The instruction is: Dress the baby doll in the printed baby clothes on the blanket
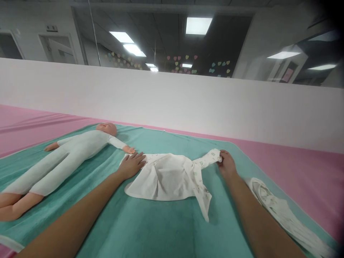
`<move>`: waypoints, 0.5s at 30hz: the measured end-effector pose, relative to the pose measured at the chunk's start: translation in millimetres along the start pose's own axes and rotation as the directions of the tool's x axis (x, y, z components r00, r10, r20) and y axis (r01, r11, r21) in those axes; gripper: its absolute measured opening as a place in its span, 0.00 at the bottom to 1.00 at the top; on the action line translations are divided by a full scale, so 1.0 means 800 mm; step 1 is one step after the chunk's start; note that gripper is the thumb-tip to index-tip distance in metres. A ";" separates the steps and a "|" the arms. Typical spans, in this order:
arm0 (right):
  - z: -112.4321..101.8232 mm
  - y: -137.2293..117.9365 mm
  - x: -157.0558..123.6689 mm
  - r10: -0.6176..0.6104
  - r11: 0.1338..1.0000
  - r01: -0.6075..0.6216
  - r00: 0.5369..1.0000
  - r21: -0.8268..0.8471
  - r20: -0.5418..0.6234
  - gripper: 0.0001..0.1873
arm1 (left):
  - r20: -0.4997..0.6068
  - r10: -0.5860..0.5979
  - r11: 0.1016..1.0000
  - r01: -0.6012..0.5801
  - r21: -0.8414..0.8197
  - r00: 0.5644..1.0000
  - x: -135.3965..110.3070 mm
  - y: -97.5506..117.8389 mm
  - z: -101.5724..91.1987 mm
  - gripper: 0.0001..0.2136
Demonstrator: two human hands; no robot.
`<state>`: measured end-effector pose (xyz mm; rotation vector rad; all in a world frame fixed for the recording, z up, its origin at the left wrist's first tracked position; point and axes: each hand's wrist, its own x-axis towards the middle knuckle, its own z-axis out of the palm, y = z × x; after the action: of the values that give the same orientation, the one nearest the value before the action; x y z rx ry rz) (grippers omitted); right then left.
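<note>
Between left hand [131,165] and right hand [228,165], white baby shirt [168,177] lies long axis hand to hand; left flat on one end, right pinching outstretched printed sleeve [207,159] tip.

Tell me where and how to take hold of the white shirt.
Probably best by the tip of the printed sleeve, pinched from the right side: it juts out as a narrow strip from the white shirt, whose body lies spread wide. The right hand has its grip there; the left hand rests on the opposite end.
</note>
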<state>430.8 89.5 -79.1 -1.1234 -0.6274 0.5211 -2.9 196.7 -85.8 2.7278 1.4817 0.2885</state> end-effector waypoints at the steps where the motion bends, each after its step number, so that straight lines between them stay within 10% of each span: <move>1: -0.006 0.000 0.004 -0.017 0.999 0.016 0.999 -0.040 -0.032 0.13 | -0.001 0.002 1.000 -0.002 0.001 1.000 0.000 0.000 0.000 0.24; 7: -0.026 0.002 0.016 -0.187 0.933 0.136 0.974 -0.334 -0.126 0.24 | -0.010 0.011 1.000 -0.011 0.005 1.000 0.000 0.000 0.000 0.24; 12: -0.025 0.013 0.014 -0.258 0.573 0.167 0.966 -0.802 0.017 0.27 | -0.003 0.009 1.000 -0.009 -0.004 1.000 -0.001 0.000 -0.002 0.25; 15: -0.026 0.026 0.015 -0.193 0.500 0.186 0.976 -0.846 0.100 0.22 | 0.001 0.010 1.000 -0.010 -0.008 1.000 -0.001 0.001 -0.003 0.25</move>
<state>452.5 91.1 -102.2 -1.9687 -1.0462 -0.0475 -3.0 195.5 -83.9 2.7295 1.4641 0.2931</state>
